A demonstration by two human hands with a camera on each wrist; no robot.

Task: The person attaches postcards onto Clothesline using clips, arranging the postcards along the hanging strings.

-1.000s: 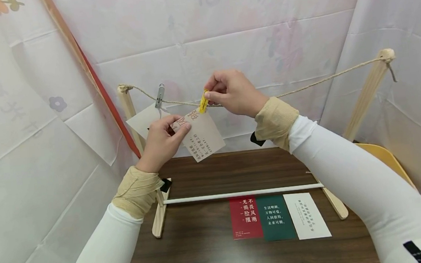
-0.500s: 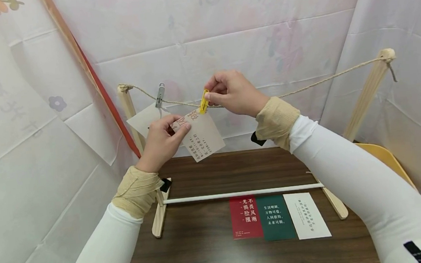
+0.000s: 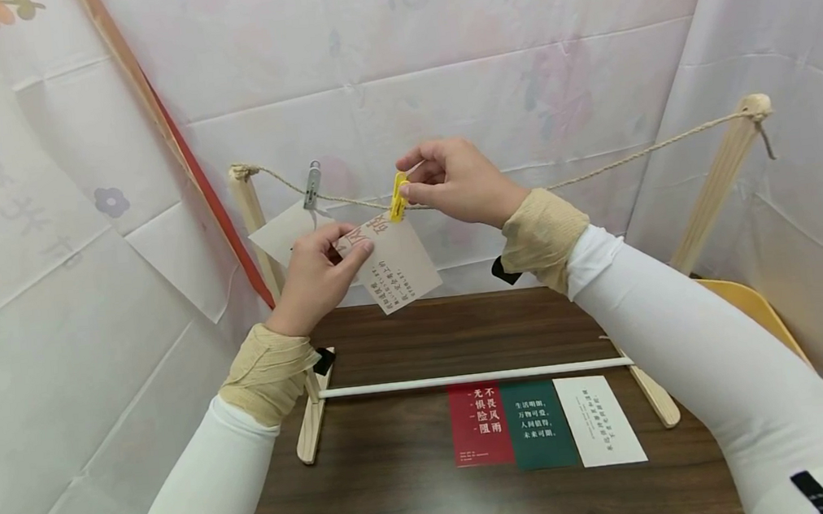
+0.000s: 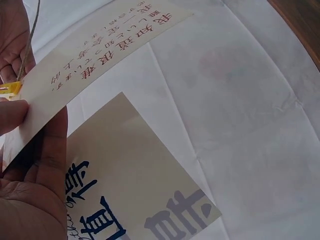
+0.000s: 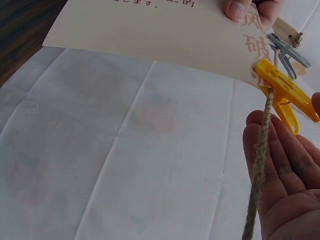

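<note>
My left hand (image 3: 318,277) pinches a cream postcard (image 3: 403,266) with printed characters, thumb in front and fingers behind. At the card's top edge a yellow clothespin (image 3: 397,198) clamps it to the sagging rope (image 3: 631,158). Beside that clothespin is my right hand (image 3: 464,183). In the right wrist view its fingers (image 5: 285,170) lie fairly straight behind the rope, apart from the spread handles of the clothespin (image 5: 285,85); the thumb is at or near one handle. To the left, a grey clothespin (image 3: 312,186) holds another card (image 3: 284,231) on the rope, partly behind my left hand.
The rope runs between two wooden posts (image 3: 717,181), joined low down by a white rod (image 3: 474,379). Red (image 3: 481,426), green (image 3: 542,425) and white (image 3: 600,420) cards lie on the dark wooden table (image 3: 404,502). A yellow container (image 3: 754,309) stands at the right, behind my arm.
The fingers of my right hand have parted from their pinch, and the yellow clothespin's handles have spread. The left hand and the card have hardly moved.
</note>
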